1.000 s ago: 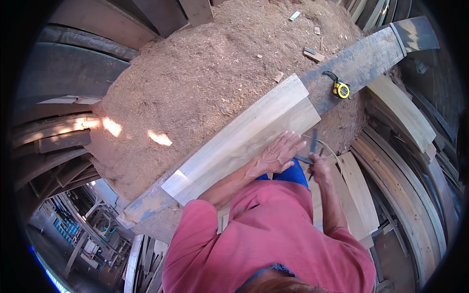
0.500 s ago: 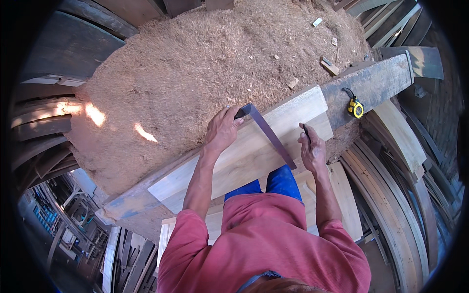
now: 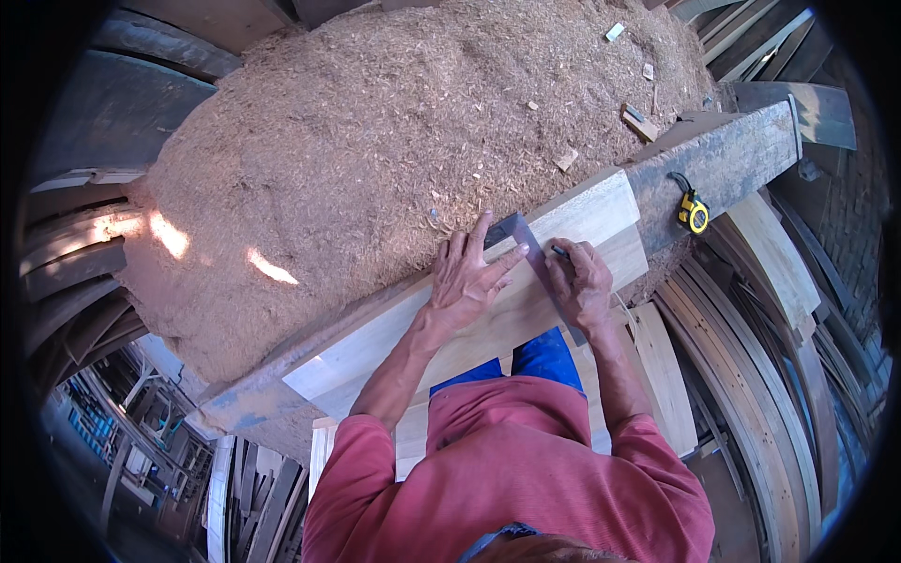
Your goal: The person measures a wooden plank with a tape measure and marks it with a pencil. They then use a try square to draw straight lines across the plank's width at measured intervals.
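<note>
A pale wooden board (image 3: 375,352) lies slantwise across a thick weathered beam. Across it sits a carpenter's square (image 3: 540,272), its handle at the board's far edge and its dark blade running toward me. My left hand (image 3: 466,277) is spread beside the blade, fingers stretched out over the board and handle, index fingertip at the blade. On the blade's other side, my right hand (image 3: 584,286) is closed around a short dark pencil (image 3: 560,251), whose end shows above the fingers. The pencil's lower part is hidden by the hand.
A yellow tape measure (image 3: 694,214) rests on the beam (image 3: 741,155) to the right. Beyond the beam rises a heap of wood shavings (image 3: 357,159) with several offcuts on it. Curved planks (image 3: 741,375) are stacked at the right, and more timber stands at the left.
My left hand has moved right, from gripping the square's handle to spread fingers. The square now lies against the board. My right hand has come left to the blade with the pencil.
</note>
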### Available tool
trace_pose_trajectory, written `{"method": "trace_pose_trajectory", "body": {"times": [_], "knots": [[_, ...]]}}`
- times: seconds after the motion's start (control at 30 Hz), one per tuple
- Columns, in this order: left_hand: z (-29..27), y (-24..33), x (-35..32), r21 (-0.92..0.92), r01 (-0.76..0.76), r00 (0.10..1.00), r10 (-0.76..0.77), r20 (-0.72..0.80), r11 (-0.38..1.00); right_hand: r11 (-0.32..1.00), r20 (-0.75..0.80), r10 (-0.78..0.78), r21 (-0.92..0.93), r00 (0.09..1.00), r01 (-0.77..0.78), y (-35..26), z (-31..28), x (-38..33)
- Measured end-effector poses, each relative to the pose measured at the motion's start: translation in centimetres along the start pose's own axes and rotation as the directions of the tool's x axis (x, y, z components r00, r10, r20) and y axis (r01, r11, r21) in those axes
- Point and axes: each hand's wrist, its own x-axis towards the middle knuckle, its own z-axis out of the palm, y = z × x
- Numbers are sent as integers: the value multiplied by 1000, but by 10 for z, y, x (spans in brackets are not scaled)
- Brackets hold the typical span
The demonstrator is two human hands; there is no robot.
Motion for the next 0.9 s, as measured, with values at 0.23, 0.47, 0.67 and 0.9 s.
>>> {"method": "trace_pose_trajectory", "body": {"times": [0.23,0.47,0.67,0.9], "knots": [[2,17,12,30,43,999,-44,29,999,997,-45,-60,-41,997,58,7,10,-3],[5,19,18,20,36,999,-36,32,999,997,-82,-69,-53,994,64,14,18,-8],[6,21,21,10,31,999,-31,23,999,990,-141,-138,-61,980,131,17,20,-6],[3,19,21,-7,21,999,-20,45,1000,990,-149,-144,-15,978,143,19,22,-6]]}}
